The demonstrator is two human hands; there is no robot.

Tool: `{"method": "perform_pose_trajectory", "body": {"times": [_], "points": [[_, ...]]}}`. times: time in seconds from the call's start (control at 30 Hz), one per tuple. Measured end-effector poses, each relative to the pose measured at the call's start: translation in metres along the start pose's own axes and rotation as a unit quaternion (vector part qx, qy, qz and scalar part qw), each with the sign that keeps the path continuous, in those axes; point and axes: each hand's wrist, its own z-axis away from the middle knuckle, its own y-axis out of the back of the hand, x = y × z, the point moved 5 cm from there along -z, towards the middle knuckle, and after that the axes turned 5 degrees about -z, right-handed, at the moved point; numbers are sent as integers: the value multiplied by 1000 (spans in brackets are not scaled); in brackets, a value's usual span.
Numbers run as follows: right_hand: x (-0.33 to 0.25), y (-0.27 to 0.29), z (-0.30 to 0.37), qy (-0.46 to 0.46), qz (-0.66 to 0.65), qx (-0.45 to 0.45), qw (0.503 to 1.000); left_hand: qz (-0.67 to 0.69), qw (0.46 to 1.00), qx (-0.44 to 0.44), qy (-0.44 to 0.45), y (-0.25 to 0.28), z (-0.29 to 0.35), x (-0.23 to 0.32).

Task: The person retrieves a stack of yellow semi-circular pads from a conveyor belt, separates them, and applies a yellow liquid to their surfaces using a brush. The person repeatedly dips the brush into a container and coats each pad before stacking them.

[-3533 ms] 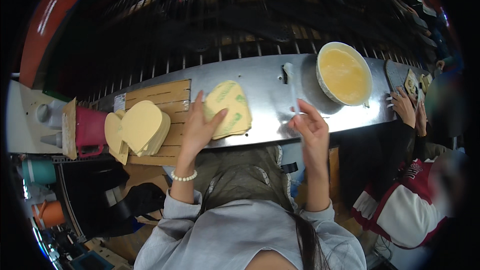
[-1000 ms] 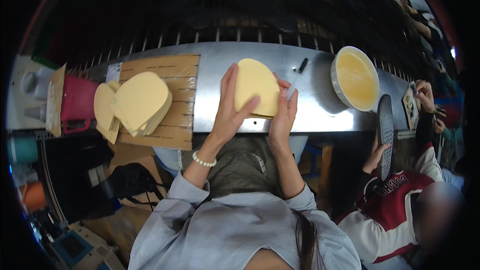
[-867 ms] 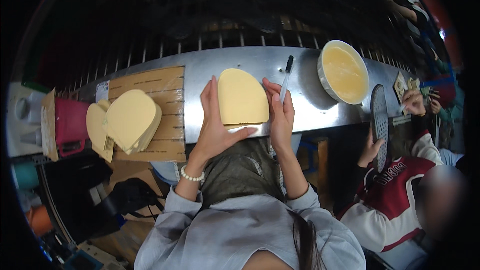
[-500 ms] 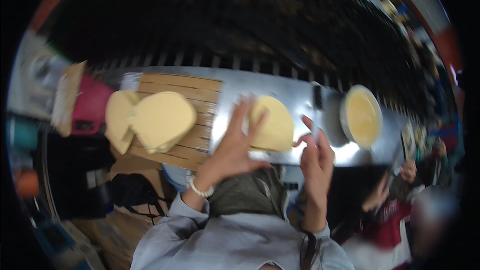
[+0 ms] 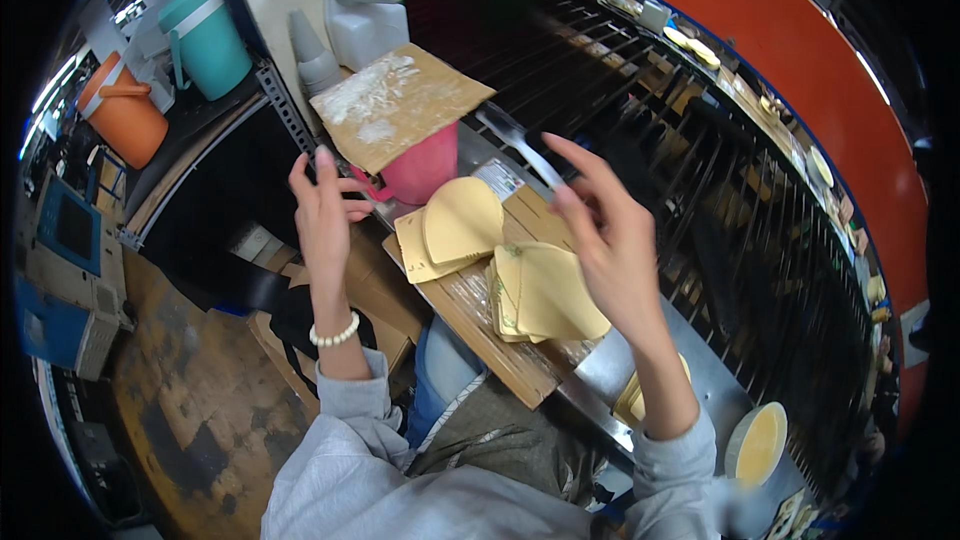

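In my right hand (image 5: 610,240) is a slim brush (image 5: 530,155) with a pale handle, gripped between thumb and fingers, its tip pointing up and left. Below that hand, a stack of pale yellow, curved flat pieces (image 5: 545,290) lies on a brown slatted board (image 5: 470,315). A second yellow stack (image 5: 465,220) sits beside it, farther left. My left hand (image 5: 325,205) is raised with its fingers apart, holding nothing, close to a pink container (image 5: 420,168). A cardboard sheet (image 5: 400,105) smeared with white covers that container.
A white bowl of yellowish stuff (image 5: 757,443) stands on the metal bench (image 5: 715,380) at lower right, near more yellow pieces (image 5: 637,402), partly hidden by my forearm. Dark rack bars run behind. A white jug (image 5: 365,30), teal cooler (image 5: 207,40) and orange cooler (image 5: 122,112) stand left.
The view has swung left toward the pink container. My hands have left the yellow stack on the metal; the left is by the container, the right above the board with the brush.
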Motion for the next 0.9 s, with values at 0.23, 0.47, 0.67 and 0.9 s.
{"method": "perform_pose_trajectory", "body": {"times": [0.23, 0.47, 0.67, 0.9], "points": [[1, -105, -97, 122, 89, 16, 988, 218, 963, -153, -28, -33, -27, 0], [-32, -110, -56, 203, 187, 18, 961, 325, 933, -136, -77, -20, 34, 20], [-36, -84, -8, 193, 212, 4, 958, 302, 937, -135, -114, -19, 66, 36], [-13, -38, 28, 34, 19, -86, 996, 252, 967, 11, -32, -7, 74, 38]]}}
